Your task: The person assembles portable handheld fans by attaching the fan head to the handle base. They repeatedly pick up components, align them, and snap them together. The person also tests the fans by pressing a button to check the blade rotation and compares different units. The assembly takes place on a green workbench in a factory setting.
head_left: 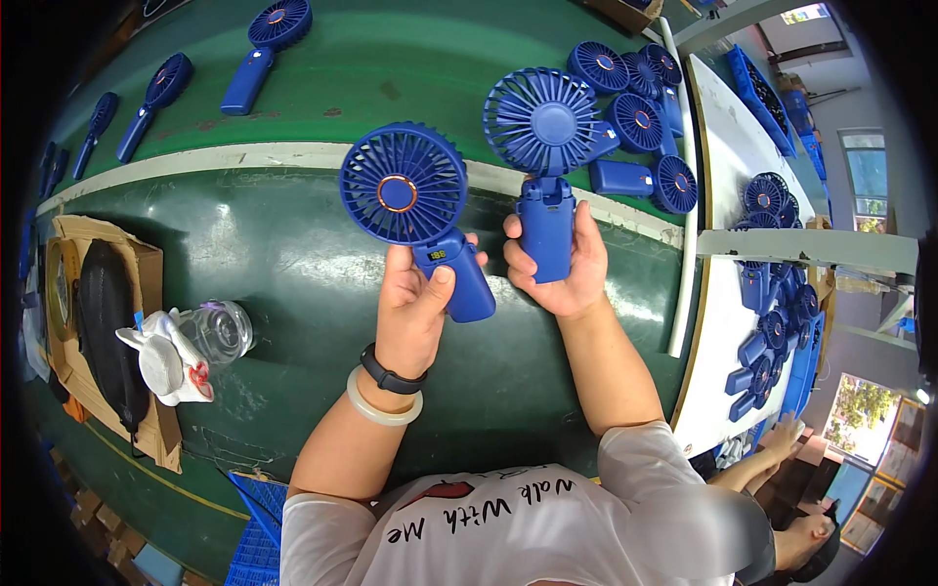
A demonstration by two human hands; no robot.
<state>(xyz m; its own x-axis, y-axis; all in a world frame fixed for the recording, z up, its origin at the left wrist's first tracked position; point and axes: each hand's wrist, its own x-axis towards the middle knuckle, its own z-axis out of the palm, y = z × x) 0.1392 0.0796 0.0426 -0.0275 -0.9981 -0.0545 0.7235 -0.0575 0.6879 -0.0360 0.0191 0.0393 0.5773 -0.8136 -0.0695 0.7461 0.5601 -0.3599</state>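
My left hand [414, 293] is closed around the handle of a blue handheld fan [451, 278]. That fan's round head, with an orange ring at its centre, faces up, and a small lit display shows on its handle near my thumb. In my right hand [572, 259] is a second blue handheld fan [547, 230], held upright by its handle. Its head shows a plain round hub with no orange ring, and a hinge joins head to handle. Both fans are held apart, above the green work table [469, 391].
Several blue fans [640, 122] lie in a cluster at the far right; others [251, 78] lie on the green belt at far left. A cardboard box [147, 273] and a clear jar [220, 332] stand left. A white side table [713, 371] holds more fans; a co-worker's hand [785, 437] is near it.
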